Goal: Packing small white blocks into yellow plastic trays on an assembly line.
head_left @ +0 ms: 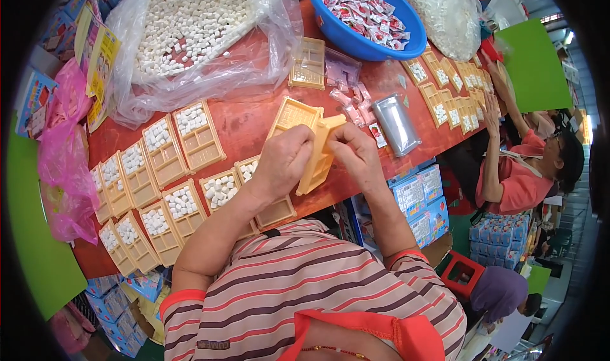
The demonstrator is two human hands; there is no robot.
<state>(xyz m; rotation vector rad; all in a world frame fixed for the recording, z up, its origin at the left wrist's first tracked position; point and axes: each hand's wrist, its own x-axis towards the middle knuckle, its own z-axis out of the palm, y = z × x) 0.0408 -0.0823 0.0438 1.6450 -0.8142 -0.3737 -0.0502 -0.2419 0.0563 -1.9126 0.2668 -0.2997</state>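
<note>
At table edge (332,196) | both grips (287,161) (357,157) hold tray (318,154) | open tabletop (246,129) leftward

Red tbl (243,126) w/ tan trays (202,147), blue basin (341,37), clear bag (130,81).

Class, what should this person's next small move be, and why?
Perhaps level the yellow tray and set it on the red table: the right hand pinches it at a slant, while other trays at left lie flat in rows, holding white pieces.
</note>
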